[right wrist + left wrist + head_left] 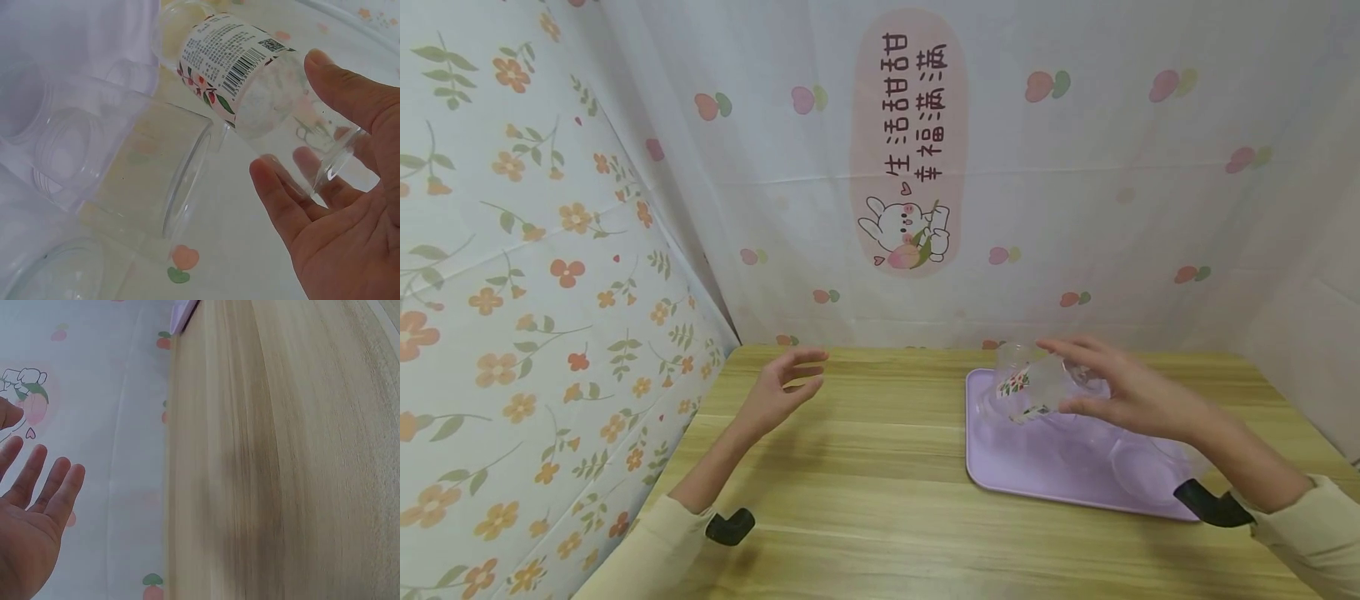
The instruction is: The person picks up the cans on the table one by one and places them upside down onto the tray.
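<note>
My right hand (1120, 387) grips a clear bottle (1043, 385) near its base, fingers and thumb on opposite sides. In the right wrist view the bottle (269, 94) lies tilted, its printed label with a barcode and flowers toward the mouth end. The head view has it over the back left part of a purple tray (1022, 471). Close beside it is another clear, wide cylindrical container (150, 169). Off to the left, my left hand (782, 387) hovers above the table with fingers spread loosely and holding nothing; the left wrist view shows its palm (28, 537).
Several see-through containers, among them a round one (1142, 467), occupy the tray on the right of the wooden table (880, 500). Behind hangs a printed curtain (775, 208); a flowered curtain (535, 275) closes off the left side.
</note>
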{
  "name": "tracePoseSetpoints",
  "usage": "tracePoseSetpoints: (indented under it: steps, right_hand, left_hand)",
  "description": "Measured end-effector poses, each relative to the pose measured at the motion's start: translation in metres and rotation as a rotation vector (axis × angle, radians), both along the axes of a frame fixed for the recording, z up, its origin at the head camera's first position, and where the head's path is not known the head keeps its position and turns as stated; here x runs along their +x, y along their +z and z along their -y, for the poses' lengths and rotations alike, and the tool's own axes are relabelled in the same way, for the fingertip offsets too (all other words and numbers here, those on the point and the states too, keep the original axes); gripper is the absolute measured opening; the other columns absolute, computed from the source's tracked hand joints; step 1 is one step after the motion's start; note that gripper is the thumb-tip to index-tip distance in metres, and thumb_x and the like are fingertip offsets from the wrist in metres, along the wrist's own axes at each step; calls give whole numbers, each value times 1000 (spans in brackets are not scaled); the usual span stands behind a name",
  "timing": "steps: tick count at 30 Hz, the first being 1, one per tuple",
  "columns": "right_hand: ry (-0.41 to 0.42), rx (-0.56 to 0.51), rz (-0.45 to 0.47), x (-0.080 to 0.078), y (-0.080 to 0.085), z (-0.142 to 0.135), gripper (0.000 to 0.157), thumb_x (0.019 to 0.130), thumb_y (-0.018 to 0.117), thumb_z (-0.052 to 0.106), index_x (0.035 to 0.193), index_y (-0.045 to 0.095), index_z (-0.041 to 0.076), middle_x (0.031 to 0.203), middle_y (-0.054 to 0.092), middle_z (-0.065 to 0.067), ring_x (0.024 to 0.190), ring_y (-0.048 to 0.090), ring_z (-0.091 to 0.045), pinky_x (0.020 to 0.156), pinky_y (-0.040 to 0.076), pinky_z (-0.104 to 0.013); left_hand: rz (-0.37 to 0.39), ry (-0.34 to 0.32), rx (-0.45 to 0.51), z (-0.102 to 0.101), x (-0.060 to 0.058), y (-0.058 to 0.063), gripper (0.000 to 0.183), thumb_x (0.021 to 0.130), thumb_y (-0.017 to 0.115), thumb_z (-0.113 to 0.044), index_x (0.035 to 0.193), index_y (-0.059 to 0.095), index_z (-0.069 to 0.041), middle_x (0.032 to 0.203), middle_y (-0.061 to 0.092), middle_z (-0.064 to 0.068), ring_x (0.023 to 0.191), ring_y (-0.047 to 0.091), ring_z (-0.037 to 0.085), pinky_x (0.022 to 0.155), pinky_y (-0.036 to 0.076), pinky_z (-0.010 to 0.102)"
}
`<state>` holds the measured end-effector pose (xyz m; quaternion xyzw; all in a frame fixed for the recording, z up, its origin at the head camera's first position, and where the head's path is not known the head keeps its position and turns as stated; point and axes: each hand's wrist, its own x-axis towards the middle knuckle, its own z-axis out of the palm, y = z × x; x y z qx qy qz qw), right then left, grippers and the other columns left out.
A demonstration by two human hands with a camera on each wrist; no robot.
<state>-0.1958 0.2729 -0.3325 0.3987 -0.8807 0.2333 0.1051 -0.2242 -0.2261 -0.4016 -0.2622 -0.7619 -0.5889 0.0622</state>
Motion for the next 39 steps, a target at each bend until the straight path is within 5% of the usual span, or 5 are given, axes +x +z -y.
tracePoseSetpoints:
  steps: [6,14,22,28,39]
  right_hand:
    - [23,17,-8,0,-2,2,83,83,86,15,155,44,17,143,50,-6,124,52,-24,97,43,-19]
    - [43,39,-37,1,-2,6,83,83,86,16,155,44,16,138,52,-8,111,57,-19,85,55,-38]
    - [64,68,-17,2,-6,8,87,82,86,15,156,42,16,136,51,-10,107,56,-17,80,56,-40]
    - [70,105,-14,1,-7,10,81,84,85,18,154,45,11,135,52,-7,109,56,-18,80,56,-40]
    - [25,198,44,2,-1,18,77,85,84,22,152,48,10,136,53,-11,108,61,-22,83,57,-44]
  left_hand:
    - [8,18,-26,3,-1,0,37,97,66,1,133,57,5,137,54,27,122,55,48,90,56,34]
    - [-6,47,-119,10,-3,-1,38,98,68,-2,134,57,4,136,56,24,122,55,46,96,53,44]
    - [-11,67,-213,15,-1,-3,38,98,69,-8,134,59,-4,136,57,20,122,56,43,98,50,55]
    - [-81,92,-295,19,-3,-4,37,97,70,-6,132,60,-3,133,60,19,119,58,44,94,49,63]
    - [-188,148,-519,23,-1,-1,41,95,72,-7,133,59,0,131,60,20,117,60,41,93,53,57]
